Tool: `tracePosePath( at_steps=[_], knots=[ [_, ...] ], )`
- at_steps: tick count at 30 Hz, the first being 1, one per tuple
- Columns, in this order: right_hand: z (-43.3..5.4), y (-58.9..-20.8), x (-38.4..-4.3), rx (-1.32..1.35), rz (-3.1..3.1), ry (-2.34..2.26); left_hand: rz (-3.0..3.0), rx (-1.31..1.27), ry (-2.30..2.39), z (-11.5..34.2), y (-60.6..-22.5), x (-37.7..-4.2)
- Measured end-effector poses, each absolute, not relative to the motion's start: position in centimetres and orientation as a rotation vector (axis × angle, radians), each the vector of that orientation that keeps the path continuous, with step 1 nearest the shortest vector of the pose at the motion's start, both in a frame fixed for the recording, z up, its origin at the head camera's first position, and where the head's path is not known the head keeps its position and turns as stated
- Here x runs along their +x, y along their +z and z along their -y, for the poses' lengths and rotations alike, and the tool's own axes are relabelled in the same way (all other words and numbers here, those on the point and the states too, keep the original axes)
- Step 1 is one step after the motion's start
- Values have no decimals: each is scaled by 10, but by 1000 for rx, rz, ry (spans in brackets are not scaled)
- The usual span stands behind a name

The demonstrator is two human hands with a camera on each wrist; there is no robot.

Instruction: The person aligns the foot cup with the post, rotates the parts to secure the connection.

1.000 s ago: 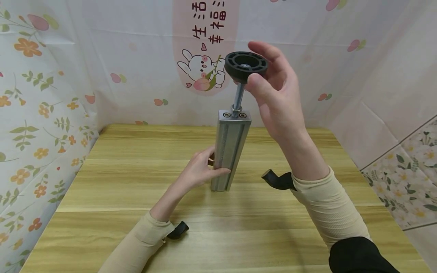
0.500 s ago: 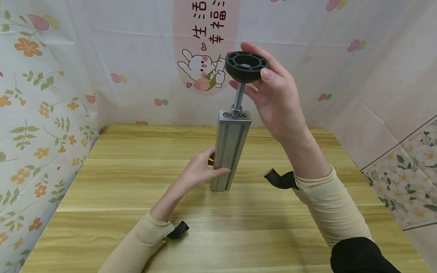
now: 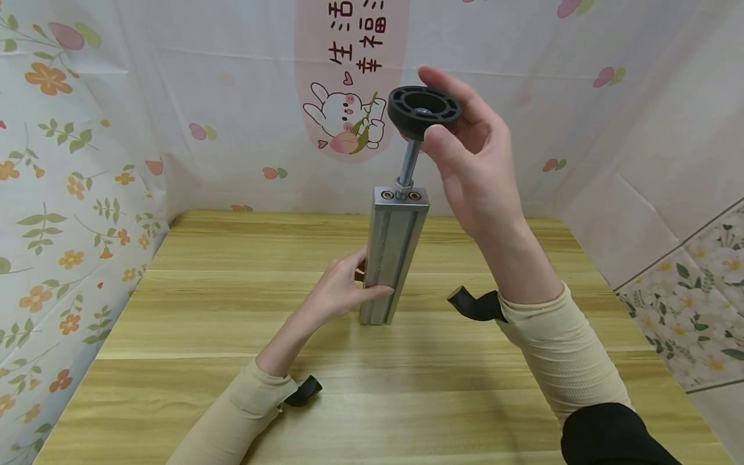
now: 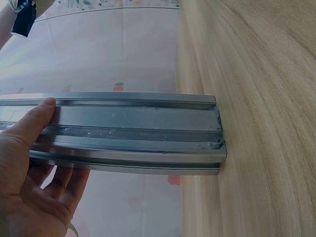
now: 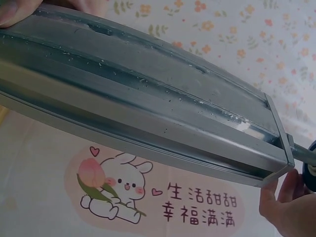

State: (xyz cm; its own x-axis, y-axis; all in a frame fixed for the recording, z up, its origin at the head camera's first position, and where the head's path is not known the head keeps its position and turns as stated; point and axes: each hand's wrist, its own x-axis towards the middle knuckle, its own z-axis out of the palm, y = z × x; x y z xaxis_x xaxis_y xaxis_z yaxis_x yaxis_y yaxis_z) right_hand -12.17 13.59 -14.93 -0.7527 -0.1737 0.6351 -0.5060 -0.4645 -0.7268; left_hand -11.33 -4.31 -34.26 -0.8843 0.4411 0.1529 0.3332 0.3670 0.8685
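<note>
A silver aluminium profile [image 3: 386,258] stands upright on the table. My left hand [image 3: 340,287] grips it low down, the thumb across its near face; in the left wrist view the thumb [image 4: 37,118] lies over the grooved side, fingers beneath. Two screws flank a hex nut [image 3: 403,185] on the profile's end plate [image 3: 401,199]. From there a threaded rod [image 3: 410,160] rises to a black round levelling foot [image 3: 401,124], hollow side up. My right hand [image 3: 479,168] holds this foot by its rim, thumb in front and fingers behind, partly hidden.
The wood-grain table [image 3: 203,290] runs back to a white printed cloth [image 3: 232,84]. Patterned cloth [image 3: 70,213] also hangs on the left, and pale tiles [image 3: 709,284] line the right. Black curved pieces [image 3: 476,305] stick out from both sleeves.
The right thumb has gone from the rim's right side to the front of the foot, as the fingers drew back behind it. The left hand keeps its grip on the standing profile.
</note>
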Motion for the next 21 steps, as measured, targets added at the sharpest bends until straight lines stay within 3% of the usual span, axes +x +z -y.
tracePosePath(
  at_steps=[21],
  knots=[
    [-140,-152,-126,1085,1435,2523,-2523,713,1536,43,-342,-113]
  ],
)
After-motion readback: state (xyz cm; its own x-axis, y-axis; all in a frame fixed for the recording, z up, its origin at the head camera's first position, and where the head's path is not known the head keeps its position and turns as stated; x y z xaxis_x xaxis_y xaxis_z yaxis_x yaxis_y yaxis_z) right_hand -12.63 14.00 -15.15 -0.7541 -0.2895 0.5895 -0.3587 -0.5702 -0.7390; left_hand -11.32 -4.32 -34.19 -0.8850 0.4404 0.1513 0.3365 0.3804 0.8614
